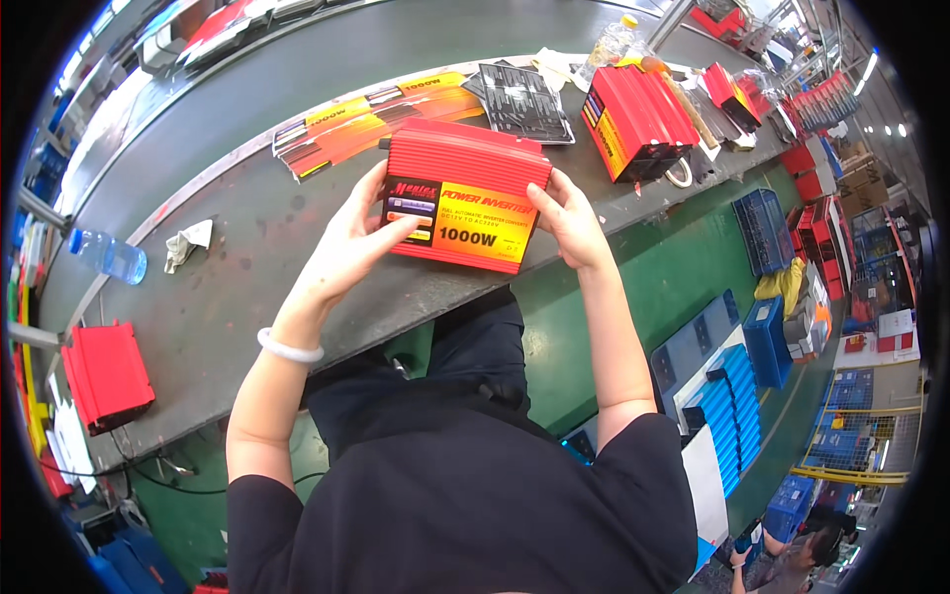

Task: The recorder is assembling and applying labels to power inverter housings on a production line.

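Note:
Between my two hands is a red power inverter point(460, 168) with ribbed sides and a yellow, orange and black label on the face turned toward me. My left hand point(351, 238) grips its left end, the thumb lying across the label. At the right end my right hand point(572, 220) holds on, thumb pressed on the label's upper corner. The inverter is over the near edge of the dark workbench point(267, 267). Just behind it lie printed label sheets point(346, 129) in yellow and orange, partly covered by the inverter.
Right of the labels are a black printed sheet point(520, 99) and another labelled red inverter point(638, 119). A plain red inverter point(109, 371), a water bottle point(109, 255) and crumpled paper point(188, 243) sit at left. Blue trays point(727, 411) stand at lower right, near another person point(792, 554).

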`<action>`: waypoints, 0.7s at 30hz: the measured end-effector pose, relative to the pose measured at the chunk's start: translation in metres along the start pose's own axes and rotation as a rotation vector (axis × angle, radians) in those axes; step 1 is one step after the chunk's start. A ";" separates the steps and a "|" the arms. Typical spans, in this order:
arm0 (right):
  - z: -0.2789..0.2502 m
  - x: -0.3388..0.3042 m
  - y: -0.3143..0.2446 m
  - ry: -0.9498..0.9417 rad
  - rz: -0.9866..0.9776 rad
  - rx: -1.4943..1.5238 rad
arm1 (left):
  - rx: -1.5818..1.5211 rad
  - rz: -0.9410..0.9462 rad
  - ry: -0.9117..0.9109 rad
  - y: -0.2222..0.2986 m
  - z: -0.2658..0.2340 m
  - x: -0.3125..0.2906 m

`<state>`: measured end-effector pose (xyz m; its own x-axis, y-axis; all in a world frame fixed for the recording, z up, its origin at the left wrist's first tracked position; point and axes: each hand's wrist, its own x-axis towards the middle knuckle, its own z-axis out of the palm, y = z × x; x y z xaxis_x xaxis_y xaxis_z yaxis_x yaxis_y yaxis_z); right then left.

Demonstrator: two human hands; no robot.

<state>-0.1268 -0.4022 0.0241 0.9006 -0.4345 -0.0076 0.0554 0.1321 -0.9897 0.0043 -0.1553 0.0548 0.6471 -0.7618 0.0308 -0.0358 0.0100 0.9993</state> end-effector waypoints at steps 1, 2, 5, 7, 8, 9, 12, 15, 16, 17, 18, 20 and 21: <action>-0.001 0.000 0.000 0.043 0.050 0.016 | 0.063 0.055 0.007 -0.007 0.003 0.005; -0.004 0.001 0.001 0.045 0.048 0.016 | 0.127 0.111 0.014 -0.019 0.006 0.012; -0.013 0.002 0.010 0.082 0.119 -0.083 | 0.199 0.168 0.016 -0.023 0.012 0.023; -0.017 0.003 0.013 0.102 0.172 -0.122 | 0.233 0.160 0.028 -0.020 0.018 0.026; -0.017 0.003 0.013 0.099 0.171 -0.123 | 0.376 0.197 0.061 -0.021 0.020 0.028; -0.017 0.002 0.013 0.109 0.186 -0.117 | 0.519 0.233 0.095 -0.022 0.021 0.029; -0.013 -0.001 0.012 0.126 0.195 -0.112 | 0.671 0.186 0.148 -0.033 0.027 0.032; -0.015 0.000 0.013 0.130 0.194 -0.134 | 0.804 0.107 0.203 -0.030 0.038 0.032; -0.016 0.000 0.014 0.123 0.200 -0.155 | 0.868 0.112 0.217 -0.029 0.042 0.031; -0.016 0.001 0.015 0.123 0.199 -0.155 | 0.931 0.118 0.233 -0.029 0.045 0.031; -0.016 0.001 0.015 0.126 0.199 -0.164 | 0.931 0.119 0.233 -0.030 0.046 0.029; -0.015 0.001 0.015 0.131 0.200 -0.174 | 1.055 0.213 0.287 -0.034 0.049 0.028; -0.015 0.001 0.015 0.125 0.199 -0.173 | 1.054 0.212 0.287 -0.033 0.050 0.027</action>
<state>-0.1314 -0.4136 0.0074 0.8255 -0.5233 -0.2114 -0.2013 0.0771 -0.9765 -0.0151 -0.2082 0.0214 0.6982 -0.6307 0.3388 -0.7078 -0.5367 0.4594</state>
